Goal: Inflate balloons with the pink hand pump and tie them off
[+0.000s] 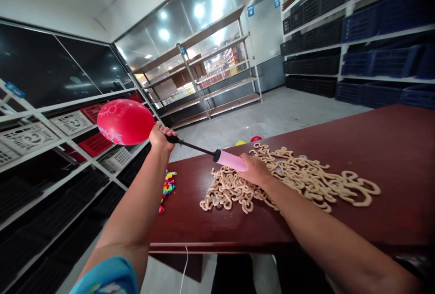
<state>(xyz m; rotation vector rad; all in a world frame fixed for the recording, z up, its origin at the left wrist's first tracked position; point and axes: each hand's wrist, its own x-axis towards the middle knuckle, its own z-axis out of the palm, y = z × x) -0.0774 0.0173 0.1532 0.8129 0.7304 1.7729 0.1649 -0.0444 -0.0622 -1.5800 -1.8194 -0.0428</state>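
A red balloon [125, 122] with white print is inflated and sits on the tip of a hand pump. My left hand [160, 136] is closed round the balloon's neck and the pump's black nozzle. The pump's black rod runs back to its pink barrel [230, 160], which my right hand [254, 171] grips above the dark red table [374, 149]. Under my right hand lies a heap of beige curly pieces [306, 180].
A small pile of coloured uninflated balloons [167, 187] lies at the table's left edge. A yellow and a red balloon [255, 138] rest on the floor beyond the table. Metal shelving with crates lines the left wall, far wall and right side.
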